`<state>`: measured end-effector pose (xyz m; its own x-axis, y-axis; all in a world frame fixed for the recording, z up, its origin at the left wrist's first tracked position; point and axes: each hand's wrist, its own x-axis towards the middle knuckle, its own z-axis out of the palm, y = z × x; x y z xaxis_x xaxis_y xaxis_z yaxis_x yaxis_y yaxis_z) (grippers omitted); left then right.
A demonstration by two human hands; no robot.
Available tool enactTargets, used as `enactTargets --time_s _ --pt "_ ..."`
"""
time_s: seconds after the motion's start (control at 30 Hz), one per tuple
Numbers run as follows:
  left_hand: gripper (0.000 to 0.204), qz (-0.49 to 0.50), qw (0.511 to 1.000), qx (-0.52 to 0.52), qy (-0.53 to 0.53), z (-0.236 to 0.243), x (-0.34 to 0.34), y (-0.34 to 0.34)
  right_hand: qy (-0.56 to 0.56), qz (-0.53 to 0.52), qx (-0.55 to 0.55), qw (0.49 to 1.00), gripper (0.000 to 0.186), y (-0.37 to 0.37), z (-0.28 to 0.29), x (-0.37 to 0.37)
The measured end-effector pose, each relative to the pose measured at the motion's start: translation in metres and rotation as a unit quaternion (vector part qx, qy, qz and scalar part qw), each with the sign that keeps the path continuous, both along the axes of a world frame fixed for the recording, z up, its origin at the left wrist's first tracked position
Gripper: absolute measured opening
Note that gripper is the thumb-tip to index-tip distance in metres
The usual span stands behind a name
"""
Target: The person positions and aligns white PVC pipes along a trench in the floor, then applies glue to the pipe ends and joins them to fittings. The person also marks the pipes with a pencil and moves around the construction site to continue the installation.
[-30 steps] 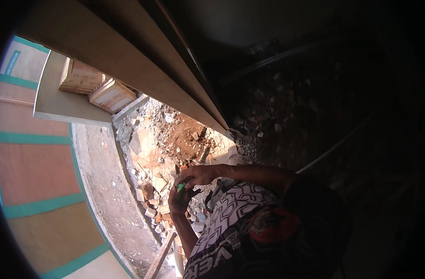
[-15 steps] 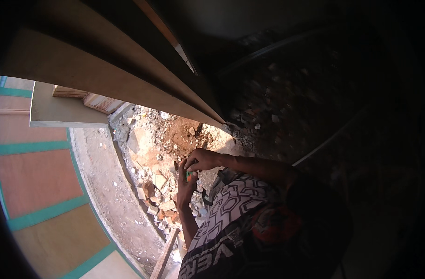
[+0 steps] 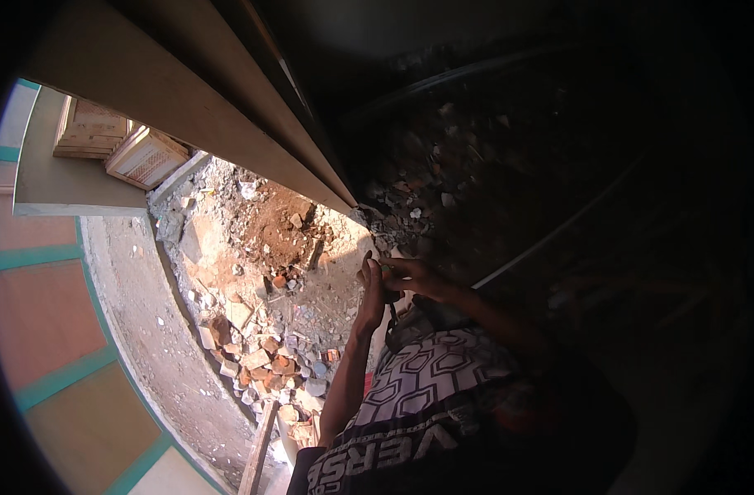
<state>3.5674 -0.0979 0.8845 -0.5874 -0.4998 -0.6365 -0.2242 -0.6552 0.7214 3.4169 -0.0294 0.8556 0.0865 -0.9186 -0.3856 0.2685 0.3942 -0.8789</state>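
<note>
Together, bare left hand upright, bare right hand with bent fingers meeting it, small, mostly hidden green object between them, each hand's exact closure impossible to tell.

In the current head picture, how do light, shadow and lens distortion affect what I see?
Head view: sunlit rubble looks bright, pale in places; head view: the right side sinks into deep shadow, hiding detail; head view: the concrete strip curves, likely from the fisheye; head view: left hand and right hand are dim, so fine detail between them is unclear.
</note>
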Motion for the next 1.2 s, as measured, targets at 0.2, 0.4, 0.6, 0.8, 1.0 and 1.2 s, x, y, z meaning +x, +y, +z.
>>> enactTargets --time_s 0.2,0.4,0.6,0.8,1.0,1.2 --pt "0.086 -0.011 0.993 0.086 0.082 -0.017 -0.055 0.019 -0.108 -0.083 0.075 0.988 0.054 0.018 0.007 -0.064" --pt "0.067 0.041 0.997 0.01 0.059 -0.059 -0.097 -0.009 -0.1 -0.132 0.072 0.984 0.052 0.022 -0.006 -0.184" --pt "0.067 0.192 0.978 0.031 -0.071 -0.208 -0.117 -0.036 -0.009 -0.165 0.079 0.983 0.036 0.065 -0.118 -0.376" --pt "0.069 0.235 0.941 0.139 -0.2 -0.247 -0.126 0.033 0.008 -0.26 0.221 0.94 0.039 0.048 -0.056 -0.511" --pt "0.047 -0.168 0.871 -0.381 -0.26 -0.273 -0.161 0.075 0.139 -0.127 0.211 0.959 0.03 0.034 -0.164 -0.605" --pt "0.031 0.198 0.847 0.419 0.259 -0.38 -0.184 -0.001 0.147 -0.046 0.327 0.932 0.034 -0.071 -0.144 -0.635"
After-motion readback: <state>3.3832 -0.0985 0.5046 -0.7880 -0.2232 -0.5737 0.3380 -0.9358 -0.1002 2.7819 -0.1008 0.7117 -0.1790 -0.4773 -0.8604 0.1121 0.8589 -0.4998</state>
